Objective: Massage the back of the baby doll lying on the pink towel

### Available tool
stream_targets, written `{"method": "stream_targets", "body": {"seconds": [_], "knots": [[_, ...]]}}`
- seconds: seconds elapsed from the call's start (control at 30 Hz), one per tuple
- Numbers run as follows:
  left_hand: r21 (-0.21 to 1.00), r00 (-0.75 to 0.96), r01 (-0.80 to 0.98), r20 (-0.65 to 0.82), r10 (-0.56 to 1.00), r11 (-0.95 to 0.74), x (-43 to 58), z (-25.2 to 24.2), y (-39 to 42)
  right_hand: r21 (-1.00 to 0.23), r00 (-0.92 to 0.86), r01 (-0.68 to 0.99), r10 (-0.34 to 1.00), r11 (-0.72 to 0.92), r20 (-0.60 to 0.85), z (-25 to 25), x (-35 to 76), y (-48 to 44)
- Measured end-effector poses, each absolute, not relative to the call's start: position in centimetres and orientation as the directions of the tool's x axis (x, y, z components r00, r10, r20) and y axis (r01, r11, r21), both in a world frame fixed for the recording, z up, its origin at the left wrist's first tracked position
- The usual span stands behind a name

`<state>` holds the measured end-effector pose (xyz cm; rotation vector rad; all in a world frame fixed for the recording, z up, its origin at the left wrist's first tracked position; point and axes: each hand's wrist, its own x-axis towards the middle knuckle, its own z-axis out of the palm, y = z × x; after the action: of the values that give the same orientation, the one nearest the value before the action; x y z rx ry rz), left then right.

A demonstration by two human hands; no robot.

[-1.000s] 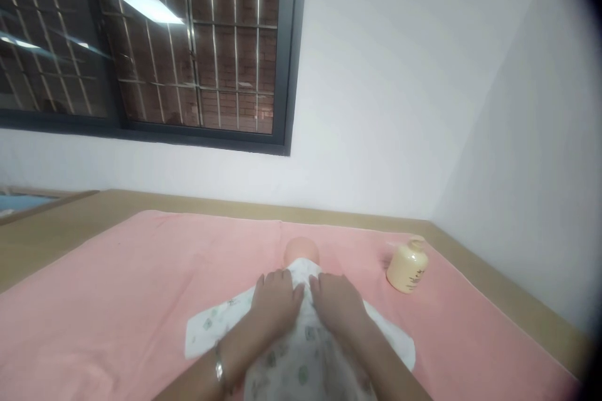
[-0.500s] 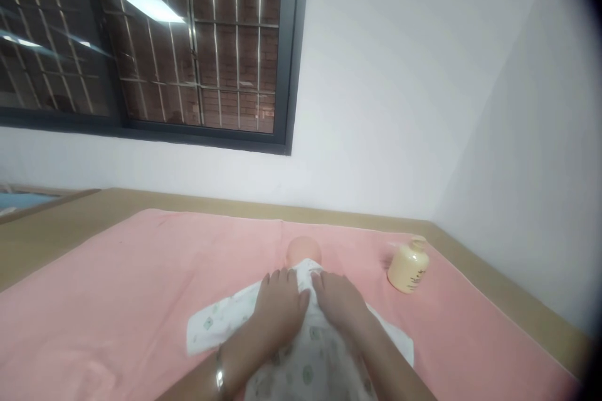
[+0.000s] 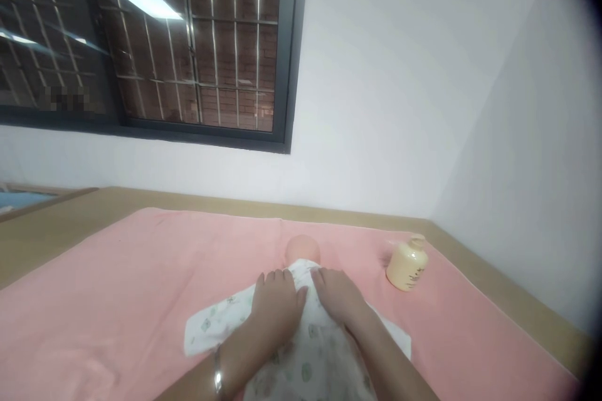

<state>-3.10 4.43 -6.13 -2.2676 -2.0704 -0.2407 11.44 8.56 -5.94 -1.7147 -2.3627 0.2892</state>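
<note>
A small baby-like figure, seemingly a doll, lies on a pink blanket (image 3: 155, 276). Its smooth rounded head (image 3: 303, 248) is at the far end, its features hidden. It wears a white garment (image 3: 306, 351) printed with green motifs, sleeves spread to both sides. My left hand (image 3: 278, 304) rests on the garment's upper left, thumb apart from the fingers. On the upper right lies my right hand (image 3: 339, 294), thumb towards the collar, its other fingers partly hidden over the shoulder. Both hands look laid on the cloth, not closed.
A cream bottle (image 3: 407, 265) with dark lettering stands on the blanket to the right. The tan tabletop (image 3: 235, 202) borders the blanket. Behind it are a white wall (image 3: 376, 88) and a dark-framed, barred window (image 3: 285, 62). Something blue (image 3: 23, 200) shows at the far left.
Almost nothing differs. The whole view has shifted very slightly, and both hands stay on the garment in about the same place.
</note>
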Motion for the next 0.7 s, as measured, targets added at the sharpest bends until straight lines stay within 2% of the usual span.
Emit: {"method": "stream_targets", "body": {"seconds": [0.07, 0.2, 0.33, 0.4, 0.5, 0.57, 0.63, 0.7], "knots": [[0.086, 0.077, 0.992, 0.153, 0.985, -0.091, -3.3, -6.1, 4.6, -0.263, -0.299, 0.916, 0.953, 0.303, 0.055, -5.6, 11.4, 8.1], [0.181, 0.070, 0.979, 0.134, 0.989, -0.094, -4.2, -6.1, 5.4, -0.131, -0.363, 0.916, 0.923, 0.378, 0.125, -4.9, 11.1, 6.2], [0.265, 0.100, 0.956, 0.119, 0.988, -0.129, -4.3, -5.8, 5.8, -0.070, -0.417, 0.902, 0.902, 0.426, 0.111, -4.8, 11.0, 5.7], [0.242, 0.081, 0.964, 0.126, 0.989, -0.110, -4.0, -5.9, 5.5, -0.112, -0.358, 0.923, 0.929, 0.368, 0.100, -5.1, 11.0, 6.4], [0.126, 0.059, 0.989, 0.166, 0.984, -0.081, -3.1, -6.3, 4.7, -0.245, -0.236, 0.939, 0.971, 0.240, 0.047, -5.8, 11.2, 8.2], [0.078, 0.074, 0.993, 0.198, 0.977, -0.091, -2.7, -6.6, 4.3, -0.306, -0.217, 0.930, 0.976, 0.206, -0.004, -6.2, 11.5, 9.0], [0.093, 0.085, 0.990, 0.205, 0.975, -0.106, -2.8, -6.7, 4.4, -0.305, -0.251, 0.923, 0.968, 0.233, -0.019, -6.2, 11.5, 9.1], [0.164, 0.079, 0.980, 0.186, 0.979, -0.111, -3.3, -6.6, 4.9, -0.249, -0.271, 0.931, 0.963, 0.266, 0.016, -5.8, 11.3, 8.3]]}}
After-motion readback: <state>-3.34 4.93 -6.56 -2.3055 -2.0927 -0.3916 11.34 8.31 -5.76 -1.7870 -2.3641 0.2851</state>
